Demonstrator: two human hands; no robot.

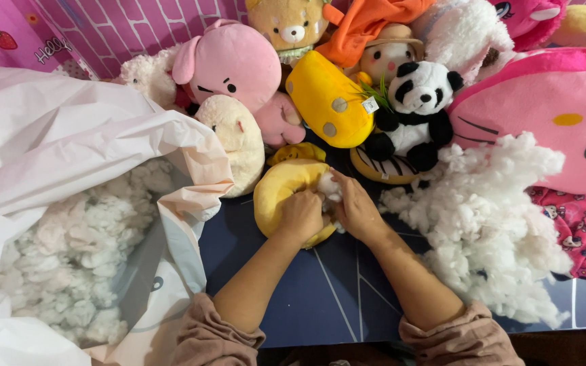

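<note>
- Big white plastic bag (69, 135) holding loose white fibre stuffing: left of the yellow plush.
- Loose pile of white fibre stuffing (490, 224): right of the plush.
- Curved yellow plush toy (279, 186): on dark table (334, 298), just below panda plush (415, 112).
- Left hand (301, 215): closed, gripping plush.
- Right hand (355, 207): fingers curled on a white stuffing tuft (329, 184) at the plush's opening.

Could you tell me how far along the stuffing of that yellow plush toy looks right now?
Done: the curved yellow plush toy already looks plump. In hand: the left hand grips it while the right hand presses white fibre stuffing into its opening. Left: the opening is unclosed; a loose white stuffing pile remains beside it.
</note>
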